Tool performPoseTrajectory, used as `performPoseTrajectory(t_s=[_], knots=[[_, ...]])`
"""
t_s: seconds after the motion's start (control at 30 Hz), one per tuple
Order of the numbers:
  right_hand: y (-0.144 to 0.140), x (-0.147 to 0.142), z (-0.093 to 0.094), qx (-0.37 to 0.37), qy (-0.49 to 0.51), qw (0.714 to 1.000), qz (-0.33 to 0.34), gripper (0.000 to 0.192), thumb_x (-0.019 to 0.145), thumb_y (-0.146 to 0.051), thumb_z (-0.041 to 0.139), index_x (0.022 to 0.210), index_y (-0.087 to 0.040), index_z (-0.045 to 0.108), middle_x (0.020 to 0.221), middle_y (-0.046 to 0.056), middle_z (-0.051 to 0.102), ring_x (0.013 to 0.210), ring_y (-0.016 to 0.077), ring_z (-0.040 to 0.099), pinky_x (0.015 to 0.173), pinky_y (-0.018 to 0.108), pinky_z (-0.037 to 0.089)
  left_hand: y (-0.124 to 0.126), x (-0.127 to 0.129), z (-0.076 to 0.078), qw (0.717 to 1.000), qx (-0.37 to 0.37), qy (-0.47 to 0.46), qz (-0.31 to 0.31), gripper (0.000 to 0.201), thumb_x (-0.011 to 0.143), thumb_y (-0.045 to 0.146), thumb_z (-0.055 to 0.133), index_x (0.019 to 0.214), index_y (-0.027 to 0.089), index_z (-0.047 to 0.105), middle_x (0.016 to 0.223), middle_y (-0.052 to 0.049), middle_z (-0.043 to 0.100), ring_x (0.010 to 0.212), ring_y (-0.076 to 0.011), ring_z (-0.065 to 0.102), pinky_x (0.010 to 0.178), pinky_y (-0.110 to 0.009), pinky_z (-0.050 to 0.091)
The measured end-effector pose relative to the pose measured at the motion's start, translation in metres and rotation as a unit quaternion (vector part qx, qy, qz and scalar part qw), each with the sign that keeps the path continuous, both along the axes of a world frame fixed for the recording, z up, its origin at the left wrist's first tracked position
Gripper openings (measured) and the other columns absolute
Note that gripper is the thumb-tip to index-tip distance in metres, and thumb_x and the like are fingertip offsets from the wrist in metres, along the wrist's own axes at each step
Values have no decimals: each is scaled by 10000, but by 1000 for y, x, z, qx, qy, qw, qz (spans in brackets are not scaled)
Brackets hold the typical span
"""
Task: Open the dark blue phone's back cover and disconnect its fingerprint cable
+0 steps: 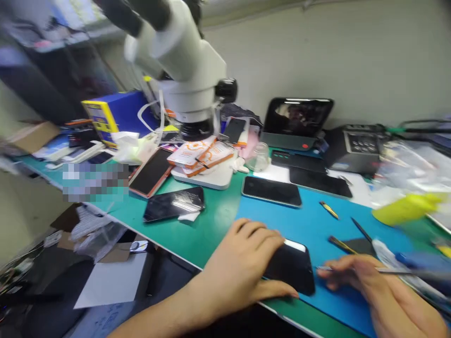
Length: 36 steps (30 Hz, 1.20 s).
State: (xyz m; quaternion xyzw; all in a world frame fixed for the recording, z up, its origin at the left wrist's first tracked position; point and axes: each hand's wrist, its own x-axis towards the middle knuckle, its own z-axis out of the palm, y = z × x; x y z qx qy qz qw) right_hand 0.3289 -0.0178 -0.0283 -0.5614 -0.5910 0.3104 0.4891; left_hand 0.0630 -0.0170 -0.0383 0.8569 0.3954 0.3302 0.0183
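My left hand [243,263] lies over the left end of a black smartphone [292,267] at the front edge of the blue mat [327,300]. Its fingers are at the far edge and its thumb stretches along the near edge. My right hand [380,286] pinches a thin metal tool [394,271], whose tip points left at the phone's right end, apart from it. The tool's exact kind is unclear. Small yellow-and-black screwdrivers [341,244] lie beyond the right hand. Another phone [271,191] rests at the mat's far edge.
A microscope [190,61] stands at the back, with orange-and-white packets [204,157] on its base. More phones [174,204] lie on the green bench. A yellow bottle [405,209], plastic bags [405,164], a glass jar [260,157] and a dark device [355,148] stand farther off.
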Motion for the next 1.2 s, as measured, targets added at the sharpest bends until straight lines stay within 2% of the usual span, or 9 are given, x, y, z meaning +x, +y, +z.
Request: performPoseTrajectory(t_s=[0.1, 0.2, 0.3, 0.57, 0.73, 0.83, 1.0, 1.1, 1.2], knots=[[-7, -8, 13, -20, 8, 1000, -21, 608, 1029, -848, 749, 766, -310, 851, 734, 123, 815, 599, 283, 789, 611, 372, 733, -7, -1, 0, 1000, -25, -2, 0, 662, 1096, 722, 740, 1513, 215, 649, 1484, -87, 837, 1378, -300, 770, 1164, -485, 611], [-9, -12, 12, -30, 19, 999, -19, 643, 1080, -857, 672, 801, -299, 827, 769, 70, 823, 634, 238, 774, 651, 353, 722, -9, -2, -2, 999, -36, 11, -5, 575, 1178, 662, 628, 1551, 225, 640, 1518, -83, 823, 1406, -311, 751, 1169, -509, 590], [-13, -14, 9, -35, 29, 999, -18, 577, 1169, -744, 627, 866, -293, 822, 826, 34, 838, 700, 190, 782, 714, 292, 700, -11, -3, -3, 999, -36, 29, -4, 530, 1198, 634, 617, 1559, 246, 645, 1544, -68, 815, 1429, -315, 737, 1167, -519, 573], [-19, -16, 11, -42, 22, 999, -22, 415, 1236, -445, 612, 917, -296, 833, 874, -34, 823, 752, 95, 768, 747, 159, 629, -8, -7, -1, 997, -14, 73, -9, 521, 1181, 681, 635, 1522, 290, 686, 1507, -18, 841, 1417, -327, 747, 1112, -560, 565], [-21, -15, 9, -26, -16, 999, -35, 391, 1224, -343, 611, 914, -323, 848, 893, -54, 836, 728, 88, 766, 733, 150, 636, -5, -11, -2, 994, -6, 107, -12, 573, 1177, 711, 617, 1552, 283, 681, 1508, -14, 843, 1422, -314, 727, 1118, -576, 529], [-22, -14, 8, -23, -39, 998, -45, 401, 1227, -321, 593, 913, -311, 844, 908, -42, 852, 716, 114, 768, 770, 195, 674, -6, -15, -1, 992, -8, 121, -18, 587, 1172, 711, 624, 1580, 293, 672, 1509, -21, 842, 1431, -330, 711, 1120, -576, 515], [-21, -15, 7, -1, -78, 996, -34, 333, 1238, -316, 599, 982, -329, 811, 978, -124, 869, 867, 57, 832, 809, 125, 643, -12, -15, 4, 990, -62, 123, -23, 464, 1162, 433, 770, 1554, 198, 693, 1526, -106, 827, 1559, -307, 636, 1322, -484, 436], [-23, -14, 6, -4, -79, 996, -35, 300, 1248, -368, 611, 1026, -376, 813, 1028, -153, 873, 978, 45, 851, 924, 113, 641, -15, -14, 4, 992, -71, 100, -20, 456, 1152, 457, 792, 1514, 191, 716, 1514, -122, 824, 1579, -301, 621, 1381, -474, 399], [-25, -13, 5, -14, -75, 996, -42, 315, 1252, -429, 615, 1012, -399, 816, 1003, -151, 862, 943, 46, 841, 929, 121, 637, -16, -13, 3, 992, -82, 91, -20, 475, 1144, 459, 803, 1528, 195, 712, 1555, -120, 796, 1600, -301, 602, 1408, -477, 379]])
